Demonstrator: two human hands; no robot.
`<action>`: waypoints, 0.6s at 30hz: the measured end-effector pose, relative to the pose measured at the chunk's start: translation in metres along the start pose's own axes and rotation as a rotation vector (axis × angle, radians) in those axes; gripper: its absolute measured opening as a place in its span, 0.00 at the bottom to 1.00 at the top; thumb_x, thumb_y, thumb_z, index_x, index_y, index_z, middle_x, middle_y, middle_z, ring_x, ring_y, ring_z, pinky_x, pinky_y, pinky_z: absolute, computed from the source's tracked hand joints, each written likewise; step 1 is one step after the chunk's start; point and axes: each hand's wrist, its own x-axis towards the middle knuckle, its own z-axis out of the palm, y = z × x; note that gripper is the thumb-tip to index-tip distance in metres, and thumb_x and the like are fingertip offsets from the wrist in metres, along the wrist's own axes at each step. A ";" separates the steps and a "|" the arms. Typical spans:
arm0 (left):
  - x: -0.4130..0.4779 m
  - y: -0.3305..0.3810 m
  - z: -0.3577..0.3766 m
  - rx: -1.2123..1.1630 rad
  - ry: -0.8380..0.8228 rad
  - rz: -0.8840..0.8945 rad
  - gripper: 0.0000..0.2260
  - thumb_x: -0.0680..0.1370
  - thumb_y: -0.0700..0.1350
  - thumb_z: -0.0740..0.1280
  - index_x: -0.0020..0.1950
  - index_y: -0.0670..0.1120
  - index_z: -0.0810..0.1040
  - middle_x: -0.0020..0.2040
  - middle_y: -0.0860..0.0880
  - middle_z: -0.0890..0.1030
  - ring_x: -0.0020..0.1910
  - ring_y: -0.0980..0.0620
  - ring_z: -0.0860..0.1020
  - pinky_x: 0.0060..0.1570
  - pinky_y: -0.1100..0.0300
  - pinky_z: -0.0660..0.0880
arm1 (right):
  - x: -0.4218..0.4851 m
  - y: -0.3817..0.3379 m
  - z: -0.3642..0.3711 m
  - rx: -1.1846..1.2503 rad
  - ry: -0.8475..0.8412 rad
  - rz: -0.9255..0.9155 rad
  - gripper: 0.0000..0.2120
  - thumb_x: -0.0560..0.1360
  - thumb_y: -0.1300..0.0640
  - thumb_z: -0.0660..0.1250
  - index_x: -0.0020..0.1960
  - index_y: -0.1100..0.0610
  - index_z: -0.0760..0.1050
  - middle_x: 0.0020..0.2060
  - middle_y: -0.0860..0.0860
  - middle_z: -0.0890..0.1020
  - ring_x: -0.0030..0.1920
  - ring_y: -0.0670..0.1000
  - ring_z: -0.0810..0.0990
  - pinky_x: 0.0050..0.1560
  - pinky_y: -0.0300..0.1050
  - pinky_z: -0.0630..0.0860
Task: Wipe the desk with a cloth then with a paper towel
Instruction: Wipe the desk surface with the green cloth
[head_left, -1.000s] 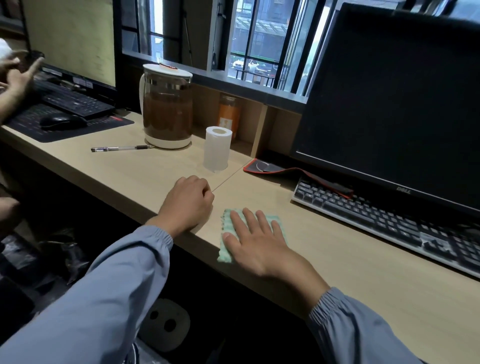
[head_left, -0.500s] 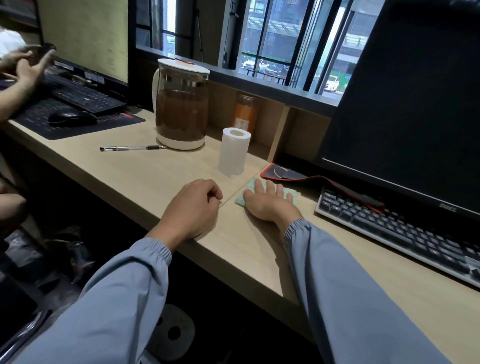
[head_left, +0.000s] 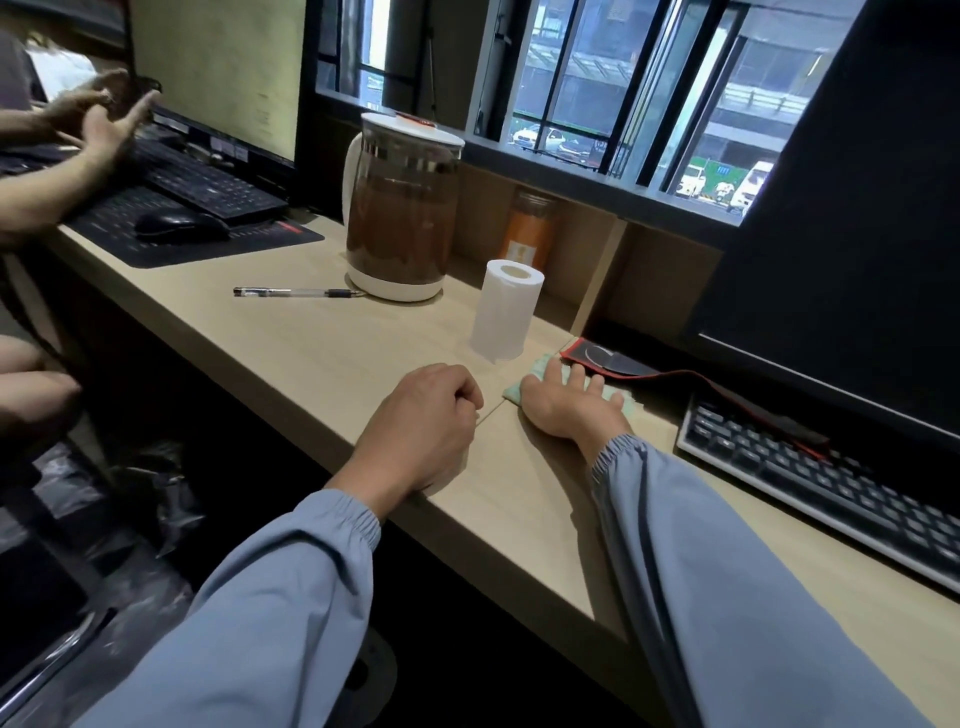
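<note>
A light green cloth (head_left: 538, 368) lies flat on the pale wooden desk (head_left: 322, 358), just in front of the paper towel roll (head_left: 505, 310) and beside the red-edged mouse pad. My right hand (head_left: 569, 404) presses on it with straight, spread fingers, covering most of it. My left hand (head_left: 423, 423) rests as a loose fist on the desk to the left of the cloth, holding nothing. The white roll stands upright, apart from both hands.
A glass kettle (head_left: 402, 208) of brown liquid and a pen (head_left: 296, 293) sit behind the left hand. A keyboard (head_left: 826, 483) and large monitor (head_left: 841, 234) fill the right. Another person's hands (head_left: 98, 117) hover over a second keyboard at far left.
My right hand slid the cloth away from the front edge to the back of the desk, near the roll and mouse pad. My left fist stayed in place.
</note>
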 end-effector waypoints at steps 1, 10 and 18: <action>0.000 0.001 -0.001 -0.003 -0.003 -0.007 0.10 0.79 0.39 0.61 0.47 0.50 0.81 0.50 0.55 0.82 0.54 0.52 0.77 0.57 0.54 0.75 | -0.004 -0.002 0.002 -0.003 -0.004 -0.006 0.31 0.84 0.40 0.41 0.83 0.49 0.39 0.83 0.54 0.39 0.81 0.60 0.37 0.78 0.65 0.35; -0.003 0.004 -0.005 -0.060 0.130 -0.092 0.10 0.80 0.39 0.59 0.50 0.49 0.79 0.53 0.51 0.80 0.58 0.47 0.78 0.60 0.45 0.77 | -0.069 -0.017 0.027 -0.009 -0.041 -0.101 0.32 0.83 0.39 0.39 0.83 0.48 0.36 0.82 0.53 0.35 0.80 0.60 0.32 0.77 0.65 0.31; -0.009 0.008 -0.013 -0.112 0.131 -0.179 0.14 0.77 0.50 0.55 0.45 0.46 0.79 0.48 0.48 0.83 0.53 0.43 0.81 0.58 0.43 0.76 | -0.138 -0.023 0.061 -0.010 0.016 -0.270 0.31 0.83 0.40 0.38 0.83 0.48 0.36 0.82 0.52 0.36 0.80 0.59 0.31 0.76 0.64 0.31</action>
